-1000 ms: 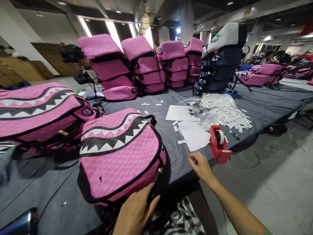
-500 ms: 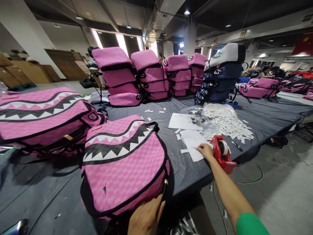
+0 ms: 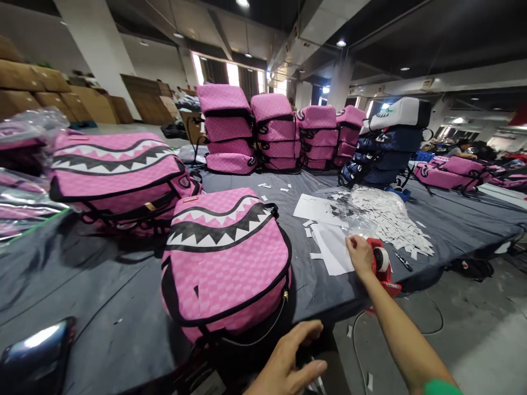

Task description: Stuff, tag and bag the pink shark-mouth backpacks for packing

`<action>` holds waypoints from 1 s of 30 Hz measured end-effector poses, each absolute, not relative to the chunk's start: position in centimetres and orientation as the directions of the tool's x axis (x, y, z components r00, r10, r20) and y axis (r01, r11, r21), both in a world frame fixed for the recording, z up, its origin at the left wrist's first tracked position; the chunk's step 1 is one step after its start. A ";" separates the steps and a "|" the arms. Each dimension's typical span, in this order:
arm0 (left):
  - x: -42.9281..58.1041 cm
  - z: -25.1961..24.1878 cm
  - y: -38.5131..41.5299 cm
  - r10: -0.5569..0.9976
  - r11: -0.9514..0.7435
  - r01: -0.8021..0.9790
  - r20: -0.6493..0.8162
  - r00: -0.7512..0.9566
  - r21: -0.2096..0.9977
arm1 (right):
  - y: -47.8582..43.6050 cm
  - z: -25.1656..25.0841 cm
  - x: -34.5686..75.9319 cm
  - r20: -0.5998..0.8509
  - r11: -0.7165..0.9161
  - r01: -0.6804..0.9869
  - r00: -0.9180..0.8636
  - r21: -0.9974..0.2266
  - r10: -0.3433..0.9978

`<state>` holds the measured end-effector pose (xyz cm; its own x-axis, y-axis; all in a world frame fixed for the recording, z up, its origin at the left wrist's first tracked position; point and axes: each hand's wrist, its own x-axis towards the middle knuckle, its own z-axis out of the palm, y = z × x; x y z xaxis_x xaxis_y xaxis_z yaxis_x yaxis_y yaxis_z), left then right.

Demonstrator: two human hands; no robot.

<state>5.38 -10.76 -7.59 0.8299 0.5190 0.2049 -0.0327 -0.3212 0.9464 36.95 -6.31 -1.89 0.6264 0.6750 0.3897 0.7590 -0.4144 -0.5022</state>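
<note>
My left hand (image 3: 290, 359) is at the front edge of the table, thumb and fingers spread apart, with nothing in it. Just beyond it lies a pink checkered backpack (image 3: 230, 263) with a black-and-white zigzag teeth print; a thin cord loops from its gold zipper pull (image 3: 285, 296). My right hand (image 3: 359, 255) has its fingers curled together above the white paper sheets (image 3: 331, 249). Whatever the fingertips pinch is hidden. Right beside that hand stands a red tape dispenser (image 3: 389, 286) with a white roll, partly covered by my wrist.
A second pink backpack (image 3: 119, 181) sits to the left. Stacks of pink backpacks (image 3: 226, 129) and navy ones (image 3: 389, 148) line the back. Many small white tags (image 3: 395, 225) are heaped near a pen (image 3: 403, 261). A phone (image 3: 37, 351) lies front left.
My left hand has let go of the backpack's lower edge and opened. My right hand has drawn from the paper sheet toward the tape dispenser. The view has shifted left.
</note>
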 end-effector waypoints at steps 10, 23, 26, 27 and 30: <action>11.6 -9.4 -12.2 0.852 0.247 -0.224 -0.101 0.514 0.943 | -17.7 -7.7 21.9 0.237 0.045 0.432 0.403 -0.901 0.884; -1.8 -7.6 -13.3 0.525 -0.848 0.231 0.694 0.493 0.478 | -14.3 -5.4 23.3 0.512 0.659 0.608 -0.432 -0.443 0.742; -4.1 -7.4 -14.3 0.701 -0.713 0.362 0.617 0.357 0.600 | -13.7 -6.4 22.1 0.562 0.662 0.629 -0.399 -0.407 0.725; -4.5 -7.4 -14.3 0.767 -0.640 0.386 0.577 0.279 0.665 | -13.4 -6.3 21.7 0.575 0.669 0.634 -0.401 -0.388 0.713; -5.0 -7.4 -13.2 0.871 -0.462 0.405 0.490 0.039 0.789 | -12.0 -5.4 20.5 0.603 0.705 0.620 -0.430 -0.344 0.672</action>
